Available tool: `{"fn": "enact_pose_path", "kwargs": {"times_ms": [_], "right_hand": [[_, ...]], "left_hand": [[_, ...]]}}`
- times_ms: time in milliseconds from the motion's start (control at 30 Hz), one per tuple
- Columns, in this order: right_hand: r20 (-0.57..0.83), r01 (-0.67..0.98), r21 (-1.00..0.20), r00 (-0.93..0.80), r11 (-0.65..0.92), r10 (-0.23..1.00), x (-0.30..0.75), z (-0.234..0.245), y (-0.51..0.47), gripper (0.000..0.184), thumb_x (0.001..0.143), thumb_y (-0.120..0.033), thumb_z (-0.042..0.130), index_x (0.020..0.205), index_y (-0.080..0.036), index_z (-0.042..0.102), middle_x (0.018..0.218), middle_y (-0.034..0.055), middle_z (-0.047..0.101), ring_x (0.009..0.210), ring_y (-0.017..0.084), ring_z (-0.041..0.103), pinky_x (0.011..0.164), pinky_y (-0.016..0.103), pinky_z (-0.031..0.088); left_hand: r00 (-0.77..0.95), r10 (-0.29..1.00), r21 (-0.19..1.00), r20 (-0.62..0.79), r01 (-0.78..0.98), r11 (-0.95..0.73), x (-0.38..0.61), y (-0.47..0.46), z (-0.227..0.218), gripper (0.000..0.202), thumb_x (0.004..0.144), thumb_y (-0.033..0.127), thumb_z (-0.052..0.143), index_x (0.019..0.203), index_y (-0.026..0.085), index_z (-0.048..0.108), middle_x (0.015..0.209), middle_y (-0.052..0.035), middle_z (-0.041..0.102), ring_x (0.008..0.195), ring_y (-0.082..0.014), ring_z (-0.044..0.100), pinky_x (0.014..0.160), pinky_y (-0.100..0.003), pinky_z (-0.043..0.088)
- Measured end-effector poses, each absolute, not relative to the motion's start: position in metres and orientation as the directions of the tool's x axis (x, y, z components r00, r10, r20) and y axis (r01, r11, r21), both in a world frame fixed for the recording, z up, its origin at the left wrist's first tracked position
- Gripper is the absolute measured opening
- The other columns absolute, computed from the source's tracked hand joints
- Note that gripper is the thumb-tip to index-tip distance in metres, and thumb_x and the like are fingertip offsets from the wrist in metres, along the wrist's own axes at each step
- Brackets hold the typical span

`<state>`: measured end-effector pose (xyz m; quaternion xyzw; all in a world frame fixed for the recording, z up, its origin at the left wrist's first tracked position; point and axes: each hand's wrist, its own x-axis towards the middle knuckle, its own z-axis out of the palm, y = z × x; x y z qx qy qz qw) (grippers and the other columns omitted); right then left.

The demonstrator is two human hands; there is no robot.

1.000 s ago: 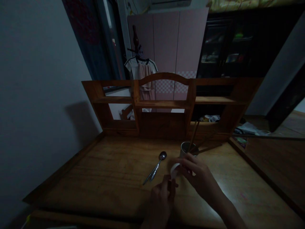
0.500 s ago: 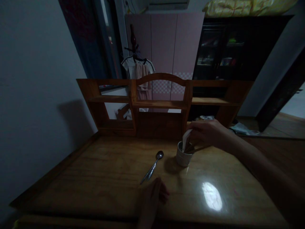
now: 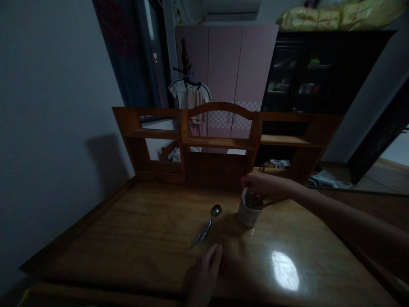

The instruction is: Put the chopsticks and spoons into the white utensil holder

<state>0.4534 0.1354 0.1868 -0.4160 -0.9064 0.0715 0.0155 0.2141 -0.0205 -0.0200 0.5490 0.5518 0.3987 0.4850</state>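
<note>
Over a white cup [image 3: 248, 216] my right hand [image 3: 255, 181] pinches the upper end of a white spoon-like piece [image 3: 244, 195]. Its lower part is inside the cup, against the left side of the rim, so its full shape is hidden. Several wooden chopsticks [image 3: 264, 204] lean out of the same cup toward the right, partly behind my hand. Near the table's front, my left hand [image 3: 206, 268] rests with loosely stretched fingers and holds nothing. Just beyond its fingertips lie metal spoons [image 3: 207, 226], bowls together and handles slightly apart.
The wooden table [image 3: 143, 226] has a shelf rack [image 3: 220, 143] along its back edge. A wall [image 3: 64, 106] bounds the left side. Light reflects off the tabletop at front right. Behind the rack stand a pink wardrobe [image 3: 225, 64] and a dark cabinet [image 3: 300, 72].
My right hand has moved down and slightly left, lowering the white spoon-like piece deeper into the cup. The fingers of my left hand have straightened a little. The view has shifted slightly.
</note>
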Motion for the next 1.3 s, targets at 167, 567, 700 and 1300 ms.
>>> {"fn": "enact_pose_path", "kwargs": {"times_ms": [167,567,700,1300], "right_hand": [[-0.059,0.732,-0.151,-0.678,0.665,0.733,0.453,0.181,0.141,0.023,0.071,-0.003,0.053,0.083,-0.015,0.069,0.072,0.0004,0.065,0.064,0.011,0.059,0.057,0.018,0.040],[-0.112,0.749,-0.104,-0.663,0.655,0.740,0.457,0.153,0.142,0.025,0.070,-0.002,0.056,0.084,-0.015,0.073,0.081,0.0053,0.070,0.072,0.016,0.062,0.064,0.020,0.042],[-0.114,0.756,-0.099,-0.654,0.647,0.747,0.456,0.150,0.142,0.025,0.072,-0.003,0.055,0.085,-0.014,0.073,0.079,0.0049,0.069,0.069,0.015,0.061,0.060,0.019,0.040],[0.056,0.776,0.030,-0.630,0.630,0.774,0.448,0.187,0.127,0.014,0.081,-0.005,0.055,0.082,-0.014,0.065,0.081,0.0049,0.065,0.074,0.015,0.059,0.064,0.022,0.036]], "left_hand": [[0.131,0.990,0.986,-0.054,0.162,0.032,0.217,-0.021,-0.016,0.048,0.089,0.062,0.037,0.070,0.022,0.056,0.066,-0.0025,0.063,0.065,-0.0186,0.059,0.065,-0.026,0.045],[0.200,0.979,0.998,-0.027,0.064,0.014,0.219,-0.018,-0.023,0.048,0.092,0.057,0.036,0.071,0.019,0.056,0.064,-0.0025,0.062,0.057,-0.0151,0.059,0.056,-0.024,0.042],[0.204,0.979,0.999,-0.028,0.041,0.021,0.219,-0.018,-0.024,0.048,0.093,0.057,0.036,0.072,0.018,0.056,0.064,-0.0028,0.062,0.057,-0.0144,0.058,0.056,-0.024,0.042],[0.115,0.992,0.980,-0.057,0.195,0.034,0.213,-0.022,-0.015,0.042,0.090,0.055,0.042,0.076,0.020,0.059,0.074,-0.0047,0.065,0.069,-0.0179,0.062,0.066,-0.025,0.046]]}}
